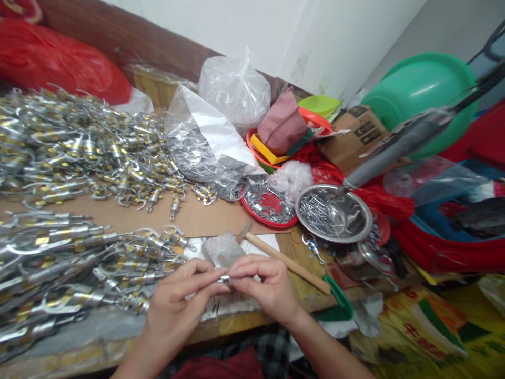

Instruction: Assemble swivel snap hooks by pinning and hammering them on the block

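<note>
Both hands meet over the front edge of the table, just in front of a grey block [223, 249]. My left hand [179, 302] pinches one end of a small silvery metal piece [224, 279] between thumb and fingers. From the other side, my right hand [266, 284] pinches the same piece, its fingertips nearly touching those of the left. Fingers cover much of the piece, so its shape is hard to make out. A hammer with a wooden handle [290, 263] lies behind my right hand, its head beside the block.
Silver-and-yellow metal assemblies [79, 142] are heaped at the left. Behind are a plastic bag of metal parts [197, 152], a red tray [290, 223] and a steel bowl [369, 226] of pins. A grey-handled tool [398, 147] slants over the bowl. A green basin [426, 95] stands back right.
</note>
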The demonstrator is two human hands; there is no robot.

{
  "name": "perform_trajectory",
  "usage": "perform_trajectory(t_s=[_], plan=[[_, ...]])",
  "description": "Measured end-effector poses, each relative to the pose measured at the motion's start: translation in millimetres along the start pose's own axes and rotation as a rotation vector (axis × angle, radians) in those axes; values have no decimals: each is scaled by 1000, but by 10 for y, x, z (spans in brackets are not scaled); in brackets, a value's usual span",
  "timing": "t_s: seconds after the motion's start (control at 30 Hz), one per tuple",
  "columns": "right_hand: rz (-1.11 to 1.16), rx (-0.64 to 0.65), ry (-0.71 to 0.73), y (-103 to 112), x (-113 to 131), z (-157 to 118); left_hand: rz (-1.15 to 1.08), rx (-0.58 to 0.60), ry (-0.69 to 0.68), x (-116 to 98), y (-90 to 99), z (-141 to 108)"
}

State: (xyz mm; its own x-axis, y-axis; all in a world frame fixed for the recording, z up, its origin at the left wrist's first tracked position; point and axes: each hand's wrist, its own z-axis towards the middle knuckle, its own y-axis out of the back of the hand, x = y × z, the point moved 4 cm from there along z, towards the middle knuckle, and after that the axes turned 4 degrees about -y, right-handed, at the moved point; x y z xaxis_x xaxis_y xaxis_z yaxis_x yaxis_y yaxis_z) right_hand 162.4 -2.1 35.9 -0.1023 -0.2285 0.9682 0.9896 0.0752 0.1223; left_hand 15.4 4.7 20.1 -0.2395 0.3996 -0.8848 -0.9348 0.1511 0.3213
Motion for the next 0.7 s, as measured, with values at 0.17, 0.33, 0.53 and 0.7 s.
perform_trajectory(t_s=[0.17, 0.33, 0.53, 0.7], plan=[[-99, -25, 67, -4, 25, -95, -45, -35, 97, 29, 23, -48], [-489, 10, 484, -25, 153, -270, -117, -48, 199, 53, 59, -54], [-770, 123, 750, -40, 172, -295, -13, 58, 178, -10, 64, 13], [-690, 50, 603, -28, 101, -226, -45, 45, 222, 24, 91, 16]])
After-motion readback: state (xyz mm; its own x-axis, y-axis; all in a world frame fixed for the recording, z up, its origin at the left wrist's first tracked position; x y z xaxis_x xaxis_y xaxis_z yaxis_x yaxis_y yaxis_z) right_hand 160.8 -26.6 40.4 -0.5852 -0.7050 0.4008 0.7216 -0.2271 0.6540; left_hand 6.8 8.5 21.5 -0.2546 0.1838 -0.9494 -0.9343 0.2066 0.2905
